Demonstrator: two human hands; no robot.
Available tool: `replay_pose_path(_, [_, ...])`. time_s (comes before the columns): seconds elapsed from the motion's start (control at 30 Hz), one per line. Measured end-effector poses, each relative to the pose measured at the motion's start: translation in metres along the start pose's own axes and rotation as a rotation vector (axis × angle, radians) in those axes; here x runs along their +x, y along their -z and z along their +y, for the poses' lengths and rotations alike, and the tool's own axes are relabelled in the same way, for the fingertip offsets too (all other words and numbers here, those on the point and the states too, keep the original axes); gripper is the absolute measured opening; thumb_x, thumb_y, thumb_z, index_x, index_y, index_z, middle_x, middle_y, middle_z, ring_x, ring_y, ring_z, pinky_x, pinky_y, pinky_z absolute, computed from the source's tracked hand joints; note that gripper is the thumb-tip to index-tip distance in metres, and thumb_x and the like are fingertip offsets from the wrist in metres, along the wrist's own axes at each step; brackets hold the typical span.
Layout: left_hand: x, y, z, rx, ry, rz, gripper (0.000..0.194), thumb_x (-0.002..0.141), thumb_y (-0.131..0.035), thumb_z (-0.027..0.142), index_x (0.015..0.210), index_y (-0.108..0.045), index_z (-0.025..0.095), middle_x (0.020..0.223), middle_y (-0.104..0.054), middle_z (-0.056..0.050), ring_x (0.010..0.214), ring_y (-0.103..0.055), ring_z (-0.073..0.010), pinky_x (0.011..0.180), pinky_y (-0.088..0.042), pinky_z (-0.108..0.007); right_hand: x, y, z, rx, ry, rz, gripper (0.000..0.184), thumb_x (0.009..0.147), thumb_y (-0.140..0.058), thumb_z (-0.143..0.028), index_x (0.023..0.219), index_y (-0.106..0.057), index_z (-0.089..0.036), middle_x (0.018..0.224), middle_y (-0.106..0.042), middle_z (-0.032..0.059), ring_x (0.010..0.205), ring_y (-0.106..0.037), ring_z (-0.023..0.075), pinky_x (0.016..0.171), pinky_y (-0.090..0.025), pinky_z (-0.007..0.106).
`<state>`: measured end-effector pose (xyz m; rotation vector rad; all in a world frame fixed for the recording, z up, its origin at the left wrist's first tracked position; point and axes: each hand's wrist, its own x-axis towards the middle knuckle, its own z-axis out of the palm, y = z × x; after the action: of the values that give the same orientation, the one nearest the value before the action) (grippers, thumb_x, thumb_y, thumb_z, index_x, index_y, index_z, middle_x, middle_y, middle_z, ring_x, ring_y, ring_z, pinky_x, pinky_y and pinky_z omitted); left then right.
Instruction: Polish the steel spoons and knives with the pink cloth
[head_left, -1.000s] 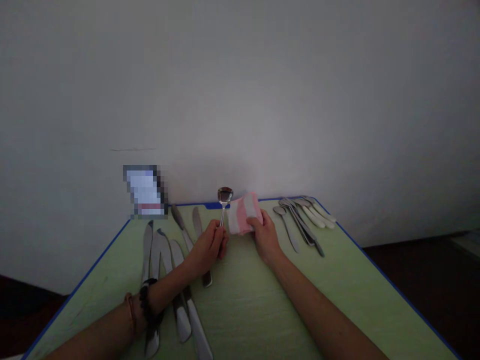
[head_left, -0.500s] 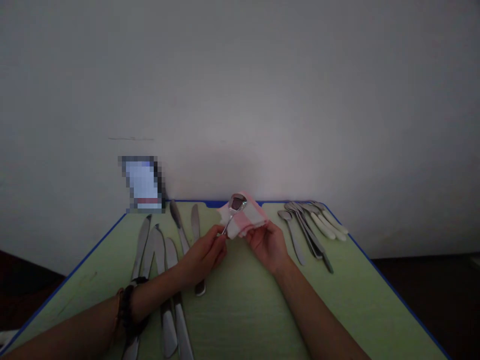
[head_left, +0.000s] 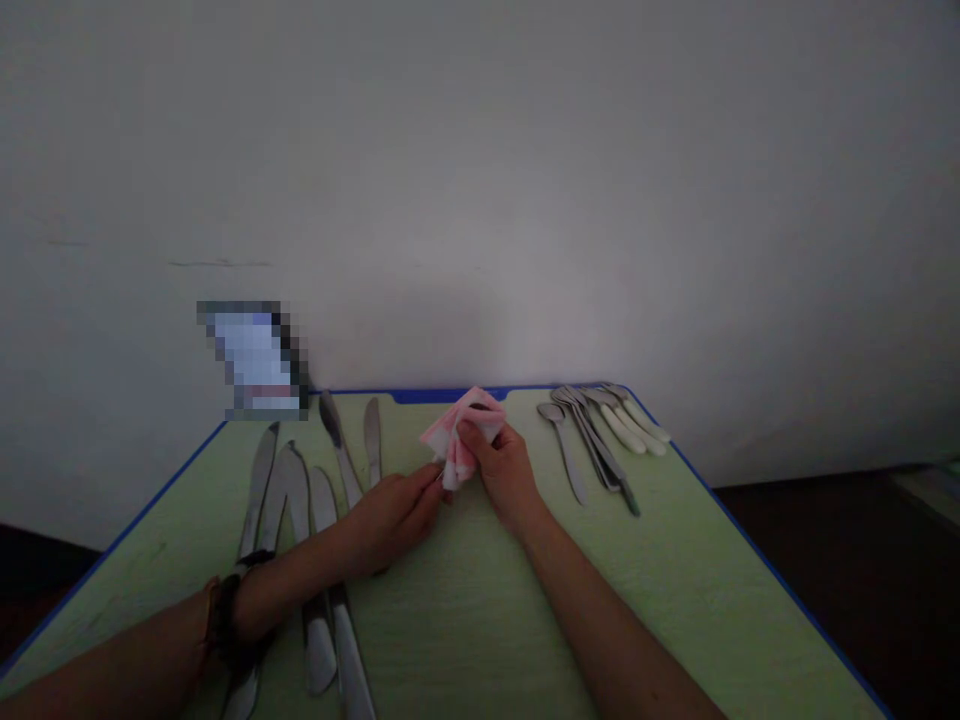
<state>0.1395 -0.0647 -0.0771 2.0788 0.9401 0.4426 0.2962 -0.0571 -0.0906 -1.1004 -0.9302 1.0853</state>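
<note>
My left hand (head_left: 401, 515) is closed on the handle of a metal spoon (head_left: 478, 406), over the middle of the table. A pink and white striped cloth (head_left: 459, 440) is folded round the spoon's bowl, so only a bit of dark metal shows at its top. My right hand (head_left: 506, 470) grips the cloth, pressing it on the bowl with the thumb in front. Under and beside my left forearm lie several table knives (head_left: 324, 510). Right of my right hand lies a small spoon (head_left: 568, 460), apart from it.
Several spoons (head_left: 600, 440) lie bunched at the back right, some with white handles (head_left: 630, 430). A blurred phone-like screen (head_left: 255, 360) leans on the wall at the back left. The green table (head_left: 465, 610) has a blue edge and meets the wall.
The cloth went from beside the spoon to behind its bowl, and is now wrapped over it. The spoon tilted to the right, and my right thumb closed over the cloth.
</note>
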Motion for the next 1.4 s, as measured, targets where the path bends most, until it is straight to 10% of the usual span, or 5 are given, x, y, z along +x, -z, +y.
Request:
replay_pose_path(0.37, [0.0,-0.002,-0.002,-0.166,0.031,0.038,0.027,0.09,-0.035,0.039,0.075,-0.048,0.02,0.048,-0.043,0.006,0.042,-0.039,-0.0108,0.044,-0.03,-0.021,0.006,0.006,0.005,0.294,-0.187,-0.297,0.023,0.068,-0.07,-0.039,0.064,-0.059,-0.019,0.052,-0.054,-0.0042,0.049,-0.043,0.0099,0.053,-0.037,0.023])
replay_pose_path(0.6, [0.0,0.001,-0.002,-0.32,0.108,0.058,0.034,0.089,-0.031,0.047,0.081,-0.05,0.019,0.044,-0.035,0.009,0.038,-0.033,-0.0094,0.04,-0.026,-0.019,0.008,0.005,-0.012,0.601,-0.229,-0.167,0.039,0.078,-0.051,-0.06,0.079,-0.062,-0.022,0.07,-0.064,-0.0015,0.061,-0.054,0.0129,0.065,-0.045,0.026])
replay_pose_path(1.0, [0.003,-0.001,0.002,-0.22,0.076,0.083,0.031,0.088,-0.034,0.042,0.08,-0.051,0.019,0.044,-0.036,0.008,0.038,-0.034,-0.0105,0.039,-0.026,-0.021,0.01,0.004,-0.012,0.514,-0.281,-0.215,0.061,0.068,-0.046,-0.074,0.088,-0.063,-0.019,0.08,-0.071,0.007,0.089,-0.064,0.0265,0.073,-0.051,0.039])
replay_pose_path(1.2, [0.003,-0.001,0.002,-0.222,0.111,0.086,0.034,0.088,-0.031,0.046,0.081,-0.051,0.019,0.043,-0.036,0.008,0.035,-0.034,-0.0103,0.039,-0.029,-0.021,0.008,0.005,-0.005,0.479,-0.296,-0.19,0.033,0.065,-0.072,-0.037,0.091,-0.063,-0.017,0.078,-0.071,0.0043,0.077,-0.065,0.0222,0.072,-0.051,0.034])
replay_pose_path(1.4, [0.003,-0.001,0.004,-0.181,0.125,0.038,0.036,0.088,-0.03,0.045,0.087,-0.054,0.018,0.042,-0.036,0.009,0.035,-0.033,-0.0104,0.037,-0.027,-0.02,0.014,0.01,-0.008,0.633,-0.272,-0.082,0.04,0.077,-0.054,-0.055,0.091,-0.065,-0.019,0.086,-0.071,0.0038,0.081,-0.065,0.0214,0.078,-0.05,0.035])
